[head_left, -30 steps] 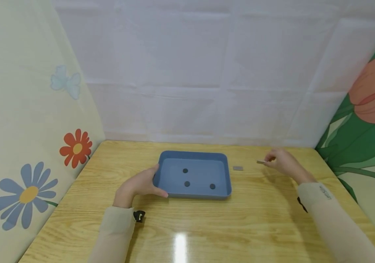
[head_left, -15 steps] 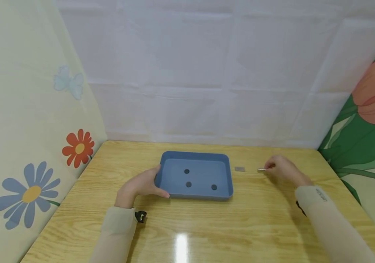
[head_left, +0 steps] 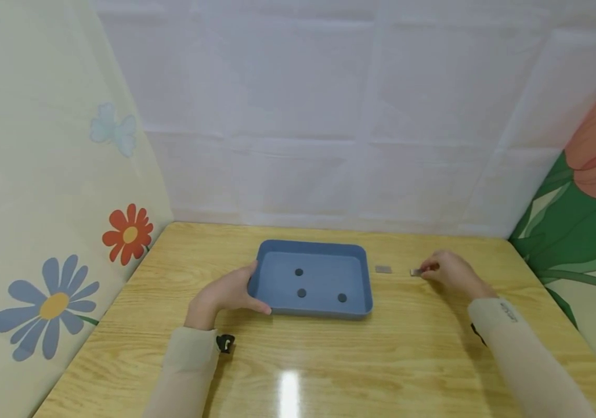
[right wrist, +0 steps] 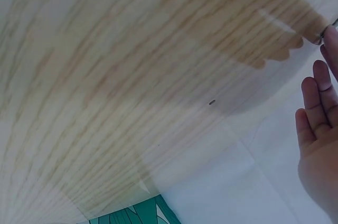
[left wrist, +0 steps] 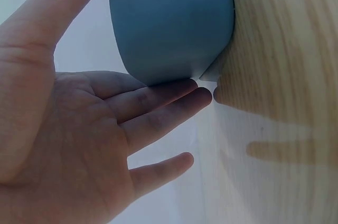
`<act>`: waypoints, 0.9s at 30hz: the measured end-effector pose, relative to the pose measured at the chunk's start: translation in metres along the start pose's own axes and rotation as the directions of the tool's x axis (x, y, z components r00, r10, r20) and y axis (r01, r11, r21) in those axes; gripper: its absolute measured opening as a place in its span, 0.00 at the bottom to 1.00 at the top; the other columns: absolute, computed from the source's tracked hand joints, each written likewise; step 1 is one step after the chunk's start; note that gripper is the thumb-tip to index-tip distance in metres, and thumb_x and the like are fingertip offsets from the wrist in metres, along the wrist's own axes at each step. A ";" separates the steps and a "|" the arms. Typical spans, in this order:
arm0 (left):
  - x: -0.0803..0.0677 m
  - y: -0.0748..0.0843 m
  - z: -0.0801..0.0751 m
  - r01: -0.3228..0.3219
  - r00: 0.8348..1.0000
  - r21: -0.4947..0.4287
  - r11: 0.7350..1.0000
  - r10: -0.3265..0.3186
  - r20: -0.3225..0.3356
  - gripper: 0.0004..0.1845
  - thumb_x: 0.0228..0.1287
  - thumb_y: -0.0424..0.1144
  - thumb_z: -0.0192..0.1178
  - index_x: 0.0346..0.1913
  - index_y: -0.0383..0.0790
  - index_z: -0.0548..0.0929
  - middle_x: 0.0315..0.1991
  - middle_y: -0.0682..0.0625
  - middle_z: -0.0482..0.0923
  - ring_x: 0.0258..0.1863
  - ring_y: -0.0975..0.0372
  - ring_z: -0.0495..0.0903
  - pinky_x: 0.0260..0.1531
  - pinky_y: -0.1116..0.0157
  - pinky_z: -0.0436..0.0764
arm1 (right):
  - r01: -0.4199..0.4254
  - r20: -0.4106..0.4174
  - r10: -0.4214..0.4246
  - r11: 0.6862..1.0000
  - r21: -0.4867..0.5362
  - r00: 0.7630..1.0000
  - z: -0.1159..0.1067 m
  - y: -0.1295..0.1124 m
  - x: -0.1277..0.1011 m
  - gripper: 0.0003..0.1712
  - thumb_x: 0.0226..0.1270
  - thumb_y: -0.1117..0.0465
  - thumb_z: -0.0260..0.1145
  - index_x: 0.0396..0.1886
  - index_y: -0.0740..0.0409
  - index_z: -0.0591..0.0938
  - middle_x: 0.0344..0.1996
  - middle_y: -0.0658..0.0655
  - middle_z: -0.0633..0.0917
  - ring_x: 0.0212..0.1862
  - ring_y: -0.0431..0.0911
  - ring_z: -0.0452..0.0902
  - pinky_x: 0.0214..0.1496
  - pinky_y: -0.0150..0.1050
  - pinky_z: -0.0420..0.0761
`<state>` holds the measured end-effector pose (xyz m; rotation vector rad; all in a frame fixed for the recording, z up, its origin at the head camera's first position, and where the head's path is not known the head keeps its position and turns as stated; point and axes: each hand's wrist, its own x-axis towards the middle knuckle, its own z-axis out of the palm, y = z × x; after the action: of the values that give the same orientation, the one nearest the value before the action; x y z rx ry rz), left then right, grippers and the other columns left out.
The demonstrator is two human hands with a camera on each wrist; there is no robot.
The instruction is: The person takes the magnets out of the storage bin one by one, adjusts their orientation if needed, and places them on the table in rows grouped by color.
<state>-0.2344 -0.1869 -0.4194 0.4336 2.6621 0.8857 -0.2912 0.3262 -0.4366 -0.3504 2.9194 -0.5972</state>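
Note:
A shallow blue tray [head_left: 310, 248] sits on the table with several small dark round discs in it, among them one disc [head_left: 342, 298] near its front right corner. Against the tray's left end rests my left hand [head_left: 227, 290], thumb along the front corner. Its fingers look straight and spread in the left wrist view, and some fingertips touch the tray wall [left wrist: 171, 28]. Between thumb and fingertips my right hand [head_left: 451, 274] pinches a small flat grey piece [head_left: 415, 271], low at the tabletop. Whether it touches the wood I cannot tell. The right wrist view barely catches this piece.
A similar grey rectangular piece [head_left: 383, 269] lies flat between the tray and my right hand. The wooden table [head_left: 371, 366] meets a white cloth backdrop [head_left: 277, 145] behind, with flower-printed cloth on both sides. One tiny dark speck [right wrist: 212, 102] marks the tabletop.
My right hand has lowered the grey piece towards the tabletop, and the piece shows more of its flat face. The whole head view has shifted slightly. My left hand stays at the tray.

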 end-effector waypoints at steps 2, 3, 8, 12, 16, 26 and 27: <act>0.000 0.000 0.000 0.001 1.000 0.000 1.000 -0.001 0.000 0.76 0.43 0.59 0.83 0.81 0.25 0.43 0.81 0.31 0.52 0.80 0.40 0.59 0.77 0.42 0.64 | 0.010 -0.004 -0.010 1.000 -0.008 1.000 0.001 0.000 0.000 0.10 0.69 0.61 0.72 0.46 0.60 0.91 0.39 0.57 0.85 0.41 0.48 0.77 0.42 0.42 0.79; 0.000 0.000 0.000 0.002 1.000 0.000 1.000 -0.002 0.001 0.76 0.43 0.59 0.83 0.81 0.26 0.43 0.81 0.31 0.52 0.80 0.40 0.59 0.78 0.42 0.64 | 0.011 -0.006 -0.012 1.000 -0.009 1.000 0.001 0.001 0.000 0.10 0.69 0.61 0.72 0.46 0.60 0.91 0.38 0.57 0.85 0.41 0.48 0.77 0.42 0.41 0.78; 0.000 0.001 0.001 0.002 1.000 0.001 1.000 -0.002 0.004 0.76 0.43 0.59 0.82 0.82 0.27 0.42 0.82 0.32 0.51 0.80 0.41 0.59 0.78 0.42 0.64 | 0.014 -0.016 -0.014 1.000 -0.014 1.000 0.003 0.002 0.001 0.10 0.69 0.61 0.72 0.46 0.60 0.91 0.38 0.57 0.84 0.40 0.47 0.76 0.41 0.40 0.78; -0.001 0.001 0.001 -0.005 1.000 0.007 1.000 0.005 0.001 0.76 0.43 0.60 0.82 0.82 0.26 0.42 0.82 0.32 0.52 0.80 0.41 0.59 0.77 0.42 0.65 | 0.022 -0.025 -0.023 1.000 -0.016 0.999 0.003 0.002 0.000 0.11 0.69 0.61 0.72 0.46 0.61 0.90 0.38 0.57 0.84 0.39 0.47 0.76 0.40 0.40 0.78; -0.001 0.000 0.000 -0.013 1.000 0.008 1.000 0.013 -0.003 0.76 0.43 0.60 0.82 0.81 0.26 0.42 0.82 0.32 0.52 0.79 0.40 0.60 0.77 0.42 0.66 | 0.019 -0.025 -0.019 1.000 -0.020 1.000 0.003 0.001 0.000 0.11 0.69 0.61 0.72 0.46 0.61 0.90 0.38 0.57 0.84 0.39 0.46 0.76 0.40 0.39 0.77; -0.001 0.000 -0.001 0.003 1.000 0.012 1.000 -0.003 0.002 0.75 0.44 0.60 0.82 0.81 0.25 0.43 0.82 0.32 0.51 0.80 0.41 0.58 0.78 0.43 0.65 | -0.021 -0.002 0.021 1.000 -0.001 1.000 -0.002 0.000 -0.001 0.16 0.70 0.58 0.72 0.53 0.62 0.88 0.41 0.58 0.84 0.42 0.49 0.77 0.41 0.41 0.79; -0.001 0.001 0.000 0.003 1.000 0.014 1.000 -0.003 0.003 0.76 0.44 0.60 0.82 0.81 0.25 0.43 0.82 0.32 0.51 0.80 0.41 0.58 0.78 0.42 0.65 | -0.027 0.002 0.027 1.000 0.003 1.000 -0.003 -0.001 0.000 0.18 0.70 0.58 0.72 0.54 0.63 0.87 0.42 0.59 0.84 0.43 0.50 0.77 0.41 0.42 0.80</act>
<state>-0.2340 -0.1868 -0.4185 0.4336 2.6676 0.8650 -0.2912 0.3267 -0.4334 -0.3109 2.9161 -0.5978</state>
